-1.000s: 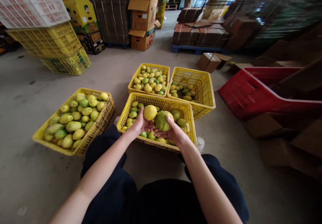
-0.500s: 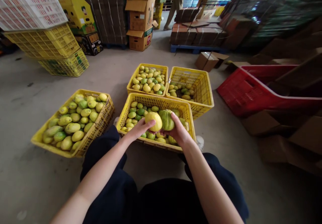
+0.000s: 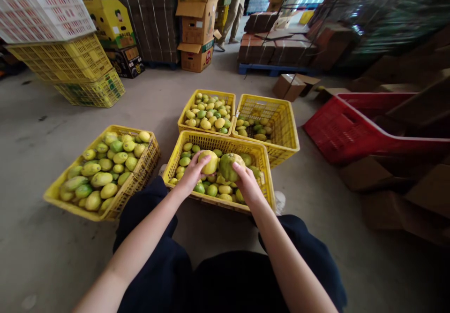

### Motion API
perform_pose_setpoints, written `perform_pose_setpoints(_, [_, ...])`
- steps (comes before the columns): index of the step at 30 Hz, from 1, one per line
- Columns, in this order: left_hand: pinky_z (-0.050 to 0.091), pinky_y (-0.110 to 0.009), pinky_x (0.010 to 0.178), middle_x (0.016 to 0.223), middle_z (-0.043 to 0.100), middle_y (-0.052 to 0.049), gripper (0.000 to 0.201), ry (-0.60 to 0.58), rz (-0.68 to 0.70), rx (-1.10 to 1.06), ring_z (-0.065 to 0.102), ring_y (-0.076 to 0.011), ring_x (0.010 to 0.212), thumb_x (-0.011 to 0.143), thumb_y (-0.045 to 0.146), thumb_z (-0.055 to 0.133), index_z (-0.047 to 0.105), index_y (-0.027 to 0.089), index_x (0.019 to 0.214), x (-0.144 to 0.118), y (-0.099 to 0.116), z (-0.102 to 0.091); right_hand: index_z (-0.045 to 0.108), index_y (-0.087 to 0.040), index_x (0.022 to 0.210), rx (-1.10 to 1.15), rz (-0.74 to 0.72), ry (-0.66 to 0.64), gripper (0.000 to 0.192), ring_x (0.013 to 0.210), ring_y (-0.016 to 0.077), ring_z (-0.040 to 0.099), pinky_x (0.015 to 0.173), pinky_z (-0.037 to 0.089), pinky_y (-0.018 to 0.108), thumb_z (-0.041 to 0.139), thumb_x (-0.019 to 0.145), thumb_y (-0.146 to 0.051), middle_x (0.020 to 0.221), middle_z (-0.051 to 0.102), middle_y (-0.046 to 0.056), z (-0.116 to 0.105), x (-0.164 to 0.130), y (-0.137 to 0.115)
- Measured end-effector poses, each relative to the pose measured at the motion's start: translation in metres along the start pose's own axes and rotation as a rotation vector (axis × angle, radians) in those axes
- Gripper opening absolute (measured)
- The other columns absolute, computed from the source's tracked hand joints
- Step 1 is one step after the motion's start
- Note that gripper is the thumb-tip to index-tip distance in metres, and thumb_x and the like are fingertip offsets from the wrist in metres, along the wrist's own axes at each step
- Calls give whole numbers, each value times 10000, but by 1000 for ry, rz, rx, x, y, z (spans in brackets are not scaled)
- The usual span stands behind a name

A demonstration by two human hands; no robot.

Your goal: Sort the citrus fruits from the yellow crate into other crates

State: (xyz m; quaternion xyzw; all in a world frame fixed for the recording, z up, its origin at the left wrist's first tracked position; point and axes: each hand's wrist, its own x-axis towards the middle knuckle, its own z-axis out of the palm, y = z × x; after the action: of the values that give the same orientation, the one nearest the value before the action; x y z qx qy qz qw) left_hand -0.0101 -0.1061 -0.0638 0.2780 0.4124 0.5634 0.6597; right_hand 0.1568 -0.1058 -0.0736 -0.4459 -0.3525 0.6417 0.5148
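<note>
My left hand (image 3: 191, 174) grips a yellow fruit (image 3: 210, 161) over the near yellow crate (image 3: 262, 151). Beside it, my right hand (image 3: 246, 185) holds a larger greenish fruit (image 3: 228, 165). The two fruits sit side by side, nearly touching. Below them the near crate holds several green and yellow fruits. My dark-trousered knees flank the crate's near edge.
A full yellow crate (image 3: 140, 174) sits left. Two more yellow crates stand behind: one full (image 3: 186, 116), one nearly empty (image 3: 286, 125). A red crate (image 3: 341, 130) lies right, with cardboard beyond. Stacked crates (image 3: 70, 59) at back left. A person (image 3: 234, 8) walks at the back.
Both hands turned the fruits over and lifted them slightly toward the crate's far side. The person at the back has stepped left.
</note>
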Motion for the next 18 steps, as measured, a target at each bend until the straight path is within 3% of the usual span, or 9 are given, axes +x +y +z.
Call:
perform_pose_setpoints(4, [568, -244, 582, 844, 711, -59, 191, 53, -207, -188, 675, -162, 666, 889, 280, 593, 633, 152, 1025, 5, 4, 3, 713, -231, 924, 76, -14, 33, 377, 840, 238, 705, 525, 564, 272, 826, 654, -469, 921, 755, 30, 6, -1, -7])
perform_pose_setpoints(8, [545, -247, 516, 727, 687, -104, 334, 110, -369, -353, 661, -181, 587, 958, 380, 457, 635, 102, 1006, 7, 8, 2, 676, -223, 897, 226, 57, 78, 307, 902, 275, 709, 636, 607, 349, 712, 710, -464, 856, 742, 31, 12, -2, -15])
perform_pose_setpoints(14, [551, -217, 493, 696, 662, -50, 371, 223, -407, -492, 631, -146, 546, 987, 403, 431, 619, 117, 1128, 11, 6, -1, 662, -220, 898, 293, 140, 136, 254, 886, 278, 725, 677, 610, 365, 656, 743, -422, 790, 733, 24, 14, -2, -16])
perform_pose_setpoints(18, [609, -276, 576, 776, 696, -58, 376, 204, -406, -457, 688, -178, 628, 1018, 333, 354, 595, 136, 1229, 12, 3, 0, 633, -220, 841, 320, 169, 175, 223, 631, 212, 691, 529, 579, 320, 668, 752, -422, 693, 699, -4, 13, -1, -15])
